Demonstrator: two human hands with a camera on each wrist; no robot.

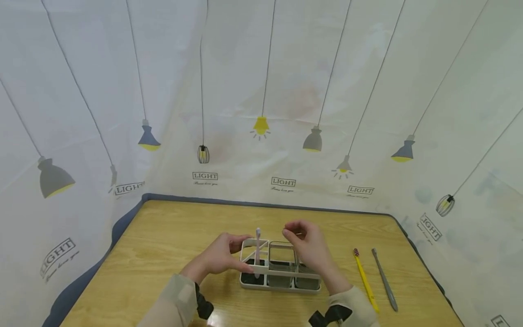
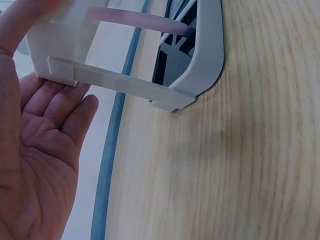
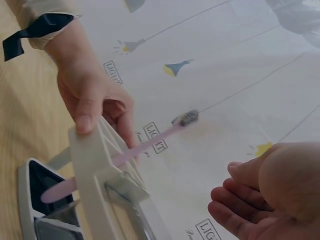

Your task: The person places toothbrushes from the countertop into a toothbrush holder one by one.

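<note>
A white toothbrush holder [image 1: 282,271] with open frames above and dark-bottomed compartments below stands on the table. My left hand [image 1: 220,254] grips its upper frame at the left end, thumb on the front and fingers behind. A pink toothbrush [image 3: 150,143] leans, head up, in the holder's left compartment, its handle end down on the dark base. Over the holder's right part hovers my right hand [image 1: 308,245], its fingers loosely curled with nothing held. In the right wrist view, that hand's fingers [image 3: 235,202] are apart from the toothbrush.
To the right of the holder lie a yellow toothbrush [image 1: 363,277] and a grey toothbrush [image 1: 385,281], side by side on the wooden table [image 1: 163,236]. A sheet [image 1: 245,91] printed with hanging lamps surrounds the table's back and sides.
</note>
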